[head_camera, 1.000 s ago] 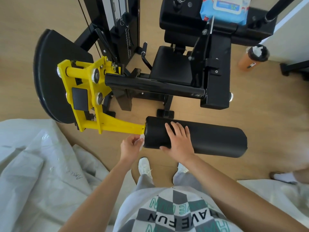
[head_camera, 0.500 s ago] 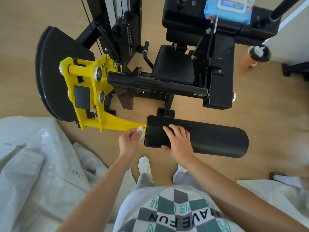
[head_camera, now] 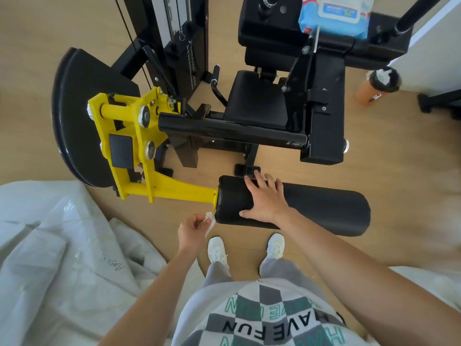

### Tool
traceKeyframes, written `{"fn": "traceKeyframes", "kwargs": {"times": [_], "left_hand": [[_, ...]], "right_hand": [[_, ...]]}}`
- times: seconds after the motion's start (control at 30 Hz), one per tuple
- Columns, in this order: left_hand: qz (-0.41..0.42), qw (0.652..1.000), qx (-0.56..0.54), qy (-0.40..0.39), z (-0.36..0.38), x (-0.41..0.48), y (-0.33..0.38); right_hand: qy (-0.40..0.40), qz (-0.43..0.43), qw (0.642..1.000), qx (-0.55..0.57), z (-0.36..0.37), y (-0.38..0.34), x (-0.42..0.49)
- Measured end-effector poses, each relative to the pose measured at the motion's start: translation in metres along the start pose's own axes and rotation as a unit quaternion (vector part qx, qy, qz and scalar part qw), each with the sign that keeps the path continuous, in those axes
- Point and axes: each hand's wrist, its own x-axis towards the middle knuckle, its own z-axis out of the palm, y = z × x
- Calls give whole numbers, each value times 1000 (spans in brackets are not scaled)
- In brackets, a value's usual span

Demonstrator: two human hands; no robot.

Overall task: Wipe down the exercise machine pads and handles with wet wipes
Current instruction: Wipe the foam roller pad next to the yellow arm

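The right hand (head_camera: pixel 265 202) is lying flat, fingers spread, on the black roller pad (head_camera: pixel 311 208). The left hand (head_camera: pixel 193 229) is pinching a white wet wipe (head_camera: pixel 209 221), seemingly just touching the pad's left end.

Bare floor (head_camera: pixel 399 158) beyond roller pad (head_camera: pixel 324 211)

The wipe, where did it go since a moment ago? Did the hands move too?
The left hand, still pinching the wipe, slid down the end of the roller pad toward the person, from beside the yellow arm to the pad's lower edge. The right hand stayed resting flat on top of the pad, and the pad did not move.
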Motion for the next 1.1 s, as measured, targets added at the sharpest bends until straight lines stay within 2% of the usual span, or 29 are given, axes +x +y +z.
{"fn": "traceKeyframes", "kwargs": {"times": [0.23, 0.43, 0.63, 0.77, 0.97, 1.1], "left_hand": [[35, 998, -50, 32, 0, 10, 30], [32, 999, -32, 6, 10, 7, 28], [-35, 998, 21, -42, 5, 3, -11], [-48, 999, 4, -13, 5, -1, -15], [33, 997, -50, 41, -5, 6, 26], [45, 998, -44, 8, 1, 9, 35]], "right_hand": [[138, -21, 990, 37, 22, -3, -36], [144, -25, 989, 10, 44, -5, -46], [91, -33, 995, 30, 24, 3, -24], [36, -10, 998, 48, 3, 8, -7], [153, -24, 986, 68, 12, 6, -32], [161, -22, 986, 29, 40, 6, -51]]}}
